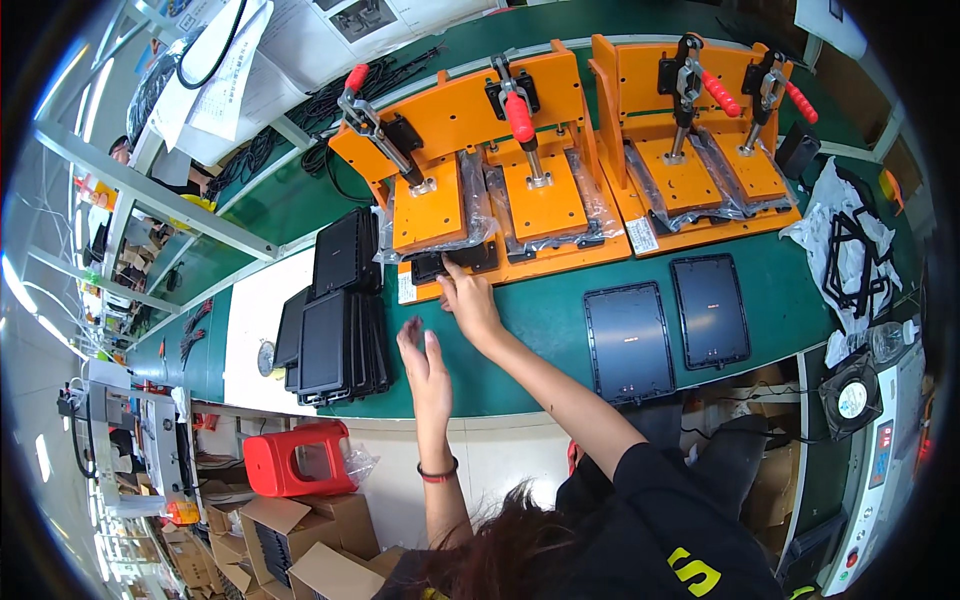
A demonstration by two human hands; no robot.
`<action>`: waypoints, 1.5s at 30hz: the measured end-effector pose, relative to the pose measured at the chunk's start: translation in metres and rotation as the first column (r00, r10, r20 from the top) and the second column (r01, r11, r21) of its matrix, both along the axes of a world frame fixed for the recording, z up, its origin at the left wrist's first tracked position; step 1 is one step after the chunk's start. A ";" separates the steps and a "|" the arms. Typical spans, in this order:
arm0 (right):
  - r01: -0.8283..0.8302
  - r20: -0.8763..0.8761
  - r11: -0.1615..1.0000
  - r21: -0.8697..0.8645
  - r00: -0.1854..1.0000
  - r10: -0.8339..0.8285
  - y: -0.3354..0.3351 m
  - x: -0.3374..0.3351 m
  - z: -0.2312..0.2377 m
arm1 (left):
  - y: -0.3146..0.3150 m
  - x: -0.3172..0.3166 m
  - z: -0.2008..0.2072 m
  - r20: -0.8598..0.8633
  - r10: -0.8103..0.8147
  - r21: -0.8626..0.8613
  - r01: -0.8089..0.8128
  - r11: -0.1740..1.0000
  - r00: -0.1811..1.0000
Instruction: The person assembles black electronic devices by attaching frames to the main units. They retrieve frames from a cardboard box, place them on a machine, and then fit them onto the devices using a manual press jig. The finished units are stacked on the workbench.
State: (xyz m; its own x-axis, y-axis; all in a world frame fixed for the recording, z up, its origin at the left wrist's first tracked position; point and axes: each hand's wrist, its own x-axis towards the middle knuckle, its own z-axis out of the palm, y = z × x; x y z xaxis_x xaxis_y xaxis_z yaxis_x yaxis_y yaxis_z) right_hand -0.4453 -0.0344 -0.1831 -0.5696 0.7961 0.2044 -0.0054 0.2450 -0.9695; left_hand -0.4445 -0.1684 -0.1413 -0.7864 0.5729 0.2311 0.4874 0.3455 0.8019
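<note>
Green bench (545,310) in a cluttered workshop, head view: orange clamp jigs (455,120) w/ red handles (519,115) line its far side. Your R hand (470,300) reaches to a black part (428,266) at the front of the leftmost jig plate (425,220); index finger touches it, can't tell if the fingers grip. Your L hand (427,375), nearer you, is open & empty. Black frame stack (340,345) to L; 2 dark panels (630,345) to R.

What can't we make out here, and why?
Head view:
Right hand: some curled fingers, hidden by its back.
Black part near its fingertip: far end, hidden by leftmost orange plate.
Stacked black panels: lower ones' faces, covered by top ones.
Nearest cardboard box: base, cut off by lower edge.
</note>
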 end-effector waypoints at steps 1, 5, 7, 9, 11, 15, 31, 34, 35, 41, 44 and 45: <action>-0.018 0.036 0.999 0.033 0.999 0.016 0.000 0.004 0.002 | 0.004 -0.007 0.000 -0.123 0.013 -0.074 -0.022 0.997 0.992; -0.003 0.113 0.964 0.264 0.993 -0.028 0.004 0.012 -0.001 | 0.039 -0.041 -0.017 -0.305 -0.036 -0.140 -0.007 0.990 0.952; 0.013 0.114 0.940 0.342 0.992 -0.055 0.012 0.018 0.001 | 0.054 -0.044 -0.026 -0.296 -0.060 -0.175 0.008 0.985 0.953; 0.045 0.041 0.917 0.397 0.997 -0.067 0.014 0.020 -0.001 | 0.057 -0.052 -0.031 -0.391 -0.075 -0.194 -0.002 0.981 0.917; 0.035 0.095 0.924 0.381 0.992 -0.077 0.016 0.018 -0.001 | 0.063 -0.061 -0.035 -0.480 -0.086 -0.179 -0.002 0.984 0.873; 0.067 0.102 0.901 0.429 0.987 -0.122 0.018 0.011 0.000 | 0.074 -0.078 -0.037 -0.486 -0.095 -0.242 -0.028 0.970 0.869; -0.410 -0.390 0.799 -0.439 0.888 0.242 0.020 0.005 0.028 | 0.076 -0.109 0.023 0.332 -0.065 0.350 -0.059 0.935 0.941; -0.404 -0.456 0.831 -0.382 0.865 0.211 0.018 -0.009 0.023 | 0.079 -0.125 0.020 0.219 -0.095 0.378 0.005 0.926 0.971; -0.398 -0.464 0.837 -0.376 0.863 0.202 0.019 -0.012 0.020 | 0.081 -0.127 0.021 0.210 -0.112 0.386 0.023 0.922 0.971; -0.379 -0.436 0.756 -0.534 0.889 0.138 0.017 -0.017 0.012 | 0.087 -0.132 0.016 0.488 -0.382 0.641 -0.026 0.768 0.785; -0.350 -0.407 0.754 -0.556 0.906 0.121 0.021 -0.014 0.011 | 0.083 -0.132 0.019 0.642 -0.479 0.668 -0.129 0.733 0.599; -0.367 -0.419 0.740 -0.563 0.899 0.127 0.022 -0.012 0.008 | 0.078 -0.130 0.027 0.759 -0.482 0.601 -0.185 0.778 0.438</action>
